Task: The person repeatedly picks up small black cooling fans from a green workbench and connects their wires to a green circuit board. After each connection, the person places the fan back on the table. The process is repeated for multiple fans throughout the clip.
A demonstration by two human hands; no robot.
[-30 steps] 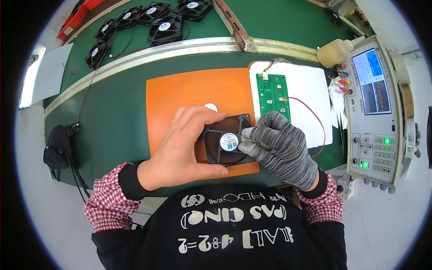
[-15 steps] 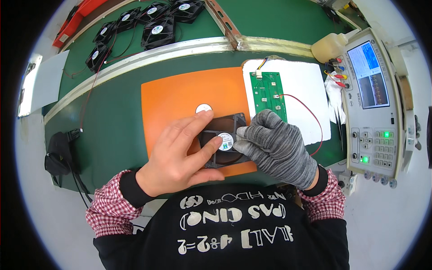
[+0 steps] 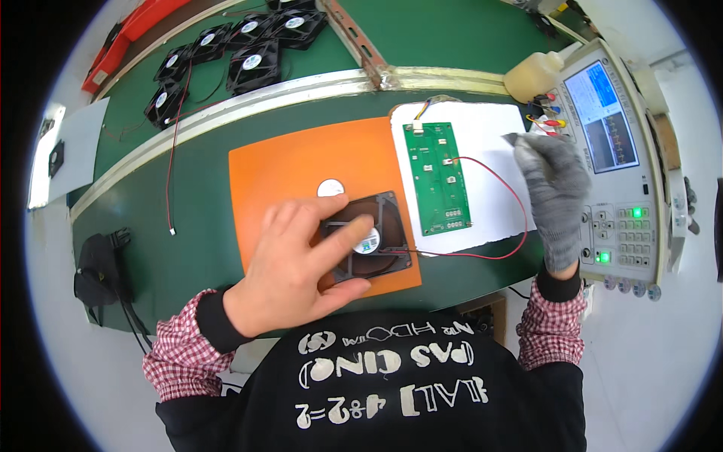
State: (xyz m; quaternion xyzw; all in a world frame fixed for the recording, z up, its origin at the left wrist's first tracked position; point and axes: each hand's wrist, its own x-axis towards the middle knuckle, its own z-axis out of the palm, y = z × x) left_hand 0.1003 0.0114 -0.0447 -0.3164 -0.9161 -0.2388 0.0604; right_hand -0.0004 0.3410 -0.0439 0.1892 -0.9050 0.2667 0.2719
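My bare left hand (image 3: 286,264) holds a black square cooling fan (image 3: 384,264) on an orange mat (image 3: 294,154). Its thumb lies along the fan's near edge, the index finger rests on the round hub label, and the other fingers reach the far left corner. Red and dark leads run from the fan's right side to a green circuit board (image 3: 437,181) on a white pad (image 3: 493,169). At the pad's right edge, in front of the instrument, is my right hand (image 3: 556,192) in a grey glove. Its fingers are curled, and a small dark tip pokes out that I cannot identify.
A bench instrument (image 3: 602,188) with a lit screen stands on the right, with a yellowish bottle (image 3: 533,75) behind. Several black fans (image 3: 254,66) lie beyond the metal rail (image 3: 301,88). A white disc (image 3: 330,187) is on the mat, a black device (image 3: 102,260) far left.
My right hand has left the fan and moved right to the instrument's side of the pad. The lead it covered now shows. My left hand stays on the fan.
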